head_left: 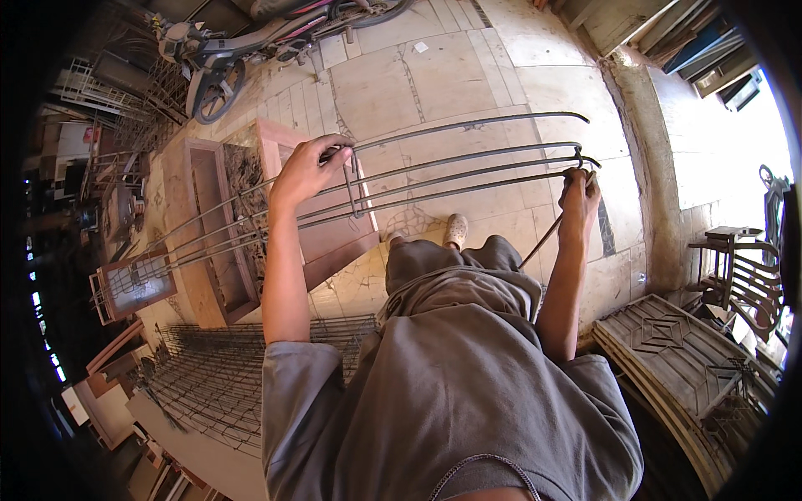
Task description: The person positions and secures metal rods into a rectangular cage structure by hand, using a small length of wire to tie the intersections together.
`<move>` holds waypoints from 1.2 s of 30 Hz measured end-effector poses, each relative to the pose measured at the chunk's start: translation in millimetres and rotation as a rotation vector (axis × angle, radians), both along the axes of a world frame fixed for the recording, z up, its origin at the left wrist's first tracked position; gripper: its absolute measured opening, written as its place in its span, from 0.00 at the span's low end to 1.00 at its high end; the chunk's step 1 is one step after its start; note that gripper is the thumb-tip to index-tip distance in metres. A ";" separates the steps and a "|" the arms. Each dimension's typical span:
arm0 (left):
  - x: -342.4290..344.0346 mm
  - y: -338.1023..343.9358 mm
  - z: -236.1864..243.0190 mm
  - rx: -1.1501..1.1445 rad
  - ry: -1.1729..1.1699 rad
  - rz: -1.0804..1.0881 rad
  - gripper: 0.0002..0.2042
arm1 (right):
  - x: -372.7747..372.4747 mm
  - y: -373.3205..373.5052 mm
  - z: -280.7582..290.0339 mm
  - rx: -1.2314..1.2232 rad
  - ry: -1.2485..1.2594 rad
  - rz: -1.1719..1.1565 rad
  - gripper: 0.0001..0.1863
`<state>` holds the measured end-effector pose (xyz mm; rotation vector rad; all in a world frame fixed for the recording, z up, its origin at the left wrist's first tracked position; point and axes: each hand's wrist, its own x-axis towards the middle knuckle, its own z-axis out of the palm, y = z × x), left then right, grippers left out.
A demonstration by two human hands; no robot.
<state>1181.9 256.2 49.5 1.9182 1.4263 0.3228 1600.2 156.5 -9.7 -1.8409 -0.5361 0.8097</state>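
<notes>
Long steel reinforcing bars (468,159) run side by side in front of me, from the far left to just past my right hand. A narrow metal stirrup (351,188) crosses them near the middle. My left hand (313,169) is closed around the uppermost bar beside this stirrup. Another small tie (578,155) stands near the bars' right ends. Just below it, my right hand (578,204) is closed on a thin dark rod (543,242) that slants down toward my waist. Its fingers lie against the lowest bar's end; the fingertips' exact grip is hidden.
Wooden frames (225,234) stand under the bars at left. A stack of wire-tied steel cages (225,376) lies at lower left. A motorcycle (251,50) is parked at upper left. Wooden door panels (668,359) and a chair (735,267) are at right. Tiles cover the floor (468,83).
</notes>
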 end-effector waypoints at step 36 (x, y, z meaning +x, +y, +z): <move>4.3 -4.3 11.1 0.047 0.031 0.042 0.14 | 1.4 20.4 -29.7 0.075 -0.093 -0.088 0.21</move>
